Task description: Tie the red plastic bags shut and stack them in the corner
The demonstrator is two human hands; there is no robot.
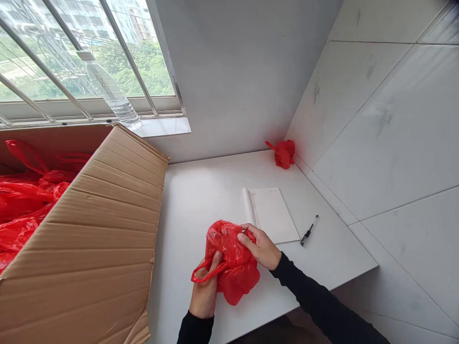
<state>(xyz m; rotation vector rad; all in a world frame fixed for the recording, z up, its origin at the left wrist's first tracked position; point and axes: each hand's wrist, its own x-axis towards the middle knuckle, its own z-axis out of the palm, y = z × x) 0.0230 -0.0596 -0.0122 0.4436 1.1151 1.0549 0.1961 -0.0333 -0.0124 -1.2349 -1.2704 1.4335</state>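
Note:
Both hands hold a crumpled red plastic bag (pixel 233 248) above the front part of the white table (pixel 201 191). One handle loop of the bag lies across my left hand (pixel 206 289), whose thumb presses on the plastic while its fingers are hidden behind it. On the bag's upper right edge, my right hand (pixel 260 246) pinches the plastic between thumb and fingers. What the bag contains, if anything, cannot be seen. Just beyond the right hand lies an open spiral notebook (pixel 274 215) with blank-looking pages, and a black pen (pixel 309 231) rests to its right.
A big cardboard box (pixel 89 229) at the left holds many red plastic bags (pixel 28 205). Another red bag (pixel 284 154) sits in the table's far right corner, against the tiled wall (pixel 387 129). A water bottle (pixel 111 91) stands on the sill by the barred window.

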